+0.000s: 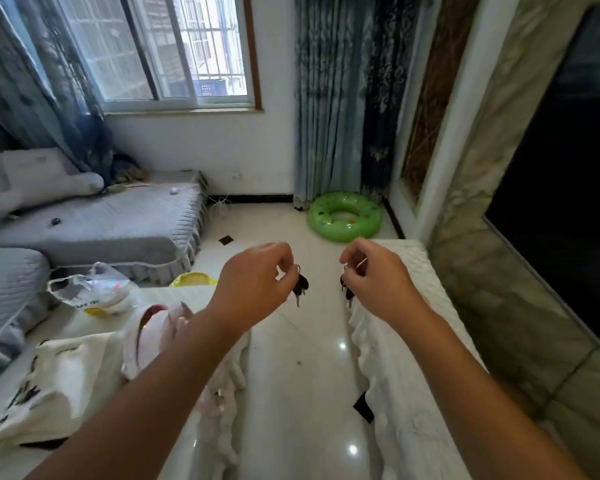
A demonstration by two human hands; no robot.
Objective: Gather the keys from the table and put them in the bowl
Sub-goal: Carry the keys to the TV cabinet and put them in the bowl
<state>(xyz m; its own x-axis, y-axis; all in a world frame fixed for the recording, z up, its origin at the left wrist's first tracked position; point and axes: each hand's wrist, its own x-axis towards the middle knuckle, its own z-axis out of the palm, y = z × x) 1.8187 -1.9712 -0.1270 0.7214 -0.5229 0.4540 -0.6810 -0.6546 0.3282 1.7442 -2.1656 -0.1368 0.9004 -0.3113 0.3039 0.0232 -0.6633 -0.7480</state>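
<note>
my left hand (257,278) pinches one bunch of keys (300,287) by its ring, my right hand (378,275) another bunch (346,289). below each pinch the dark keys dangle over the floor; light, loose, likely to swing, so i'd hold the rings.

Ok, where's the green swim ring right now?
In the head view the green swim ring lies on the tiled floor at centre-right, at the foot of the blue curtain, beyond the right hand.
</note>
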